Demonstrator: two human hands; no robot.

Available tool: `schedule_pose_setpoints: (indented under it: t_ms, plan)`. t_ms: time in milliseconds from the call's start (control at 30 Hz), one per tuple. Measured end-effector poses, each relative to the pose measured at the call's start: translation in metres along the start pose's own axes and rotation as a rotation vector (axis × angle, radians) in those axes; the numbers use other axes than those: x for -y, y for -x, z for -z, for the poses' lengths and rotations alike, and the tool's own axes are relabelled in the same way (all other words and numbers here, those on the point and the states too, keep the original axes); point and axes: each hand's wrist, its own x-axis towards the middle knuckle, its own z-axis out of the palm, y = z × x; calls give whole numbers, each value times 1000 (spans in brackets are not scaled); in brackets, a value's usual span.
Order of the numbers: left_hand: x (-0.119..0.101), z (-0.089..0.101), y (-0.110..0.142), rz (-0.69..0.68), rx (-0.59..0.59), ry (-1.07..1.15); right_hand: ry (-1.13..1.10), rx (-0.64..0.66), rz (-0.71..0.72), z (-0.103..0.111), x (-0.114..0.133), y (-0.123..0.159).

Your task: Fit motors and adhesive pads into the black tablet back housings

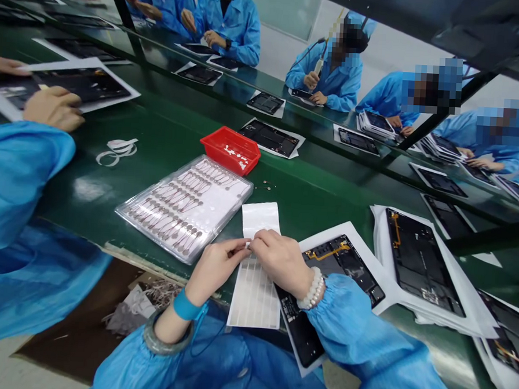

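Observation:
My left hand (217,269) and my right hand (282,262) meet fingertip to fingertip above a white sheet of adhesive labels (256,299). Both are closed in a pinch; whatever sits between the fingertips is too small and covered to name. The sheet's upper end (261,215) shows beyond my fingers. Partly beneath my right forearm lies a black tablet housing (359,275) with an orange flex cable, on white paper. Left of my hands, a clear plastic tray (216,230) holds rows of small round grey parts with thin wires.
Behind the tray stands a red bin (210,141) with small white pieces. Stacked housings on paper (429,267) lie to the right. White backing strips (118,151) curl on the green bench (171,132). A co-worker's sleeve (21,170) is close at left; others work across the bench.

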Motion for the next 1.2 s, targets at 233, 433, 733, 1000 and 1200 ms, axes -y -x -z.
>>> schedule_pose_setpoints:
  t_ms: [233, 433, 733, 1000, 1200]
  plan:
    - [-7, 1, 19, -128, -130, -277, -631, -218, -391, 28, -27, 58]
    - [-40, -25, 41, -629, 101, -387, -687, -29, -715, 21, -30, 121]
    - [-32, -45, 52, -742, 266, -438, -549, -62, -826, 2, 12, 116]
    - [-32, -48, 54, -711, 221, -399, -529, -92, -841, -4, 17, 115]
    - [-31, -49, 54, -695, 209, -379, -531, -93, -843, -4, 18, 116]
